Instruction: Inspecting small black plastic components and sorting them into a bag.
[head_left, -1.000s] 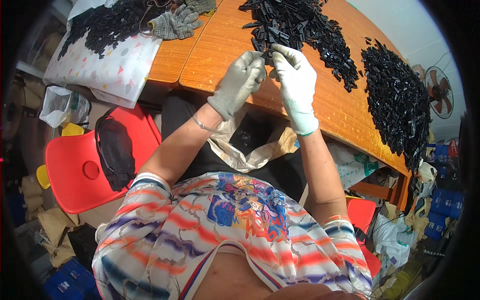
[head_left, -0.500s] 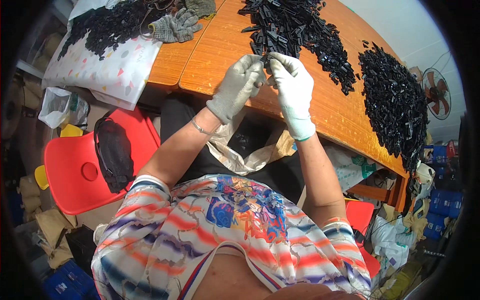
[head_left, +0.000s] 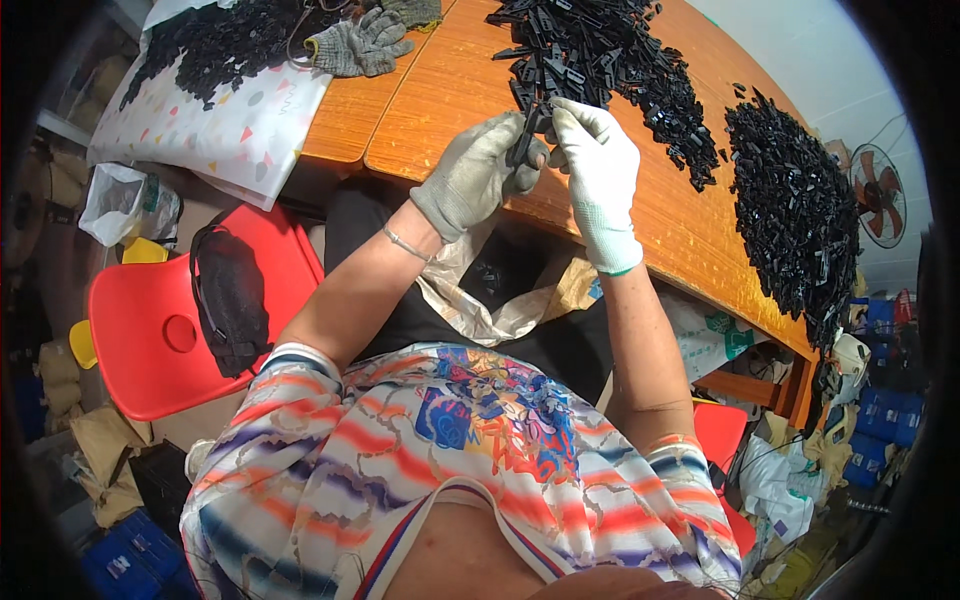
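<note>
One elongated black plastic part (head_left: 520, 149) is positioned above the near edge of the wooden table (head_left: 440, 110), between the person's two gloved hands. The left hand (head_left: 472, 172), in a grey-coated glove, grips the part between thumb and fingers. The right hand (head_left: 602, 180), in a white glove with a green-edged cuff, has its thumb and forefinger at the upper end of the dark plastic; whether these fingertips are closed on it cannot be told. Directly beyond the hands lies a heap of black plastic parts (head_left: 580, 65); a second heap (head_left: 790, 205) covers the table's right end. At upper left, small black pieces (head_left: 225, 48) lie on a patterned white sheet (head_left: 205, 135), with grey knit gloves (head_left: 362, 46) just beside them. Below the hands, an open sack (head_left: 452, 300) sits at the lap. A black pouch (head_left: 230, 300) rests on the red chair (head_left: 145, 345) at left.
</note>
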